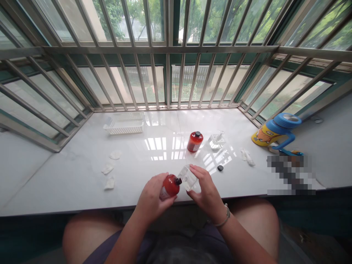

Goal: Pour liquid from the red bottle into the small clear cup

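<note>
My left hand [152,196] grips a small red-orange bottle [171,185], tipped sideways so its dark neck points right. My right hand [205,187] holds a clear plastic container [188,177] tilted toward that neck; the two nearly touch. Both are just above the front edge of the white sill [82,183]. A second red bottle [195,141] with a black cap stands upright farther back. Beside it sits another clear container [216,141]. A small black cap [220,168] lies on the sill right of my right hand.
A white slatted basket [125,124] sits at the back left. Crumpled white wipes [109,168] lie at the left, another [246,156] at the right. A yellow and blue cup [275,132] lies at the far right. Metal window bars [167,77] close the back.
</note>
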Demonstrator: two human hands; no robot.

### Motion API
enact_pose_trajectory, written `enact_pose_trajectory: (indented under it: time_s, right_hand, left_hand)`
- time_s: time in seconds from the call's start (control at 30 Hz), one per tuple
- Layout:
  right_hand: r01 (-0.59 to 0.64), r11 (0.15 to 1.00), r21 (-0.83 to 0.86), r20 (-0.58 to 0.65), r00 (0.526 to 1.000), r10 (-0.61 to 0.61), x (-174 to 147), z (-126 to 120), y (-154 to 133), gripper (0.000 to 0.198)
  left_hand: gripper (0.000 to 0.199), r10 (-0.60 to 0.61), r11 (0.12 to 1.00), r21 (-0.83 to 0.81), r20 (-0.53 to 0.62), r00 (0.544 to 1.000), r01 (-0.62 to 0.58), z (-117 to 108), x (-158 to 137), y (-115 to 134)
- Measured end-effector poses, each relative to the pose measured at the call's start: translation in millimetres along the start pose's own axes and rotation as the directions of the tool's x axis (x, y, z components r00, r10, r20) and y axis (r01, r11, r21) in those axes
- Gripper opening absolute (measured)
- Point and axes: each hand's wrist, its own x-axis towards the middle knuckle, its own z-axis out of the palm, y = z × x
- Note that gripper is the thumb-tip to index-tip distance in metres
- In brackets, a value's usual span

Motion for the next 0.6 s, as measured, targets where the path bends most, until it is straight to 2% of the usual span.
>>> enact_pose_trajectory:
  time_s: [0.2, 0.37, 0.47, 0.6]
  right_hand:
    - [-0.012, 1.000, -0.026, -0.044, 0.999, 0.011, -4.1, 6.0, 2.2, 0.082]
    - [-0.021, 0.999, -0.035, -0.071, 0.997, 0.018, -5.7, 8.9, 3.4, 0.080]
    - [0.006, 0.998, -0.069, -0.088, 0.996, -0.012, -5.4, 9.6, 3.8, 0.076]
    - [0.059, 0.992, -0.109, -0.100, 0.992, -0.070, -3.7, 8.9, 2.9, 0.072]
  left_hand:
    - [0.078, 0.023, 1.000, 0.009, 0.030, 0.999, -0.023, 3.3, -0.2, 6.7]
    - [0.085, 0.028, 1.000, 0.009, -0.004, 1.000, -0.028, 9.3, 0.6, 4.4]
    - [0.094, 0.013, 1.000, 0.007, -0.028, 1.000, -0.013, 13.0, 0.8, 2.4]
    - [0.088, -0.023, 1.000, 0.007, -0.049, 0.999, 0.023, 15.1, 0.7, 2.6]
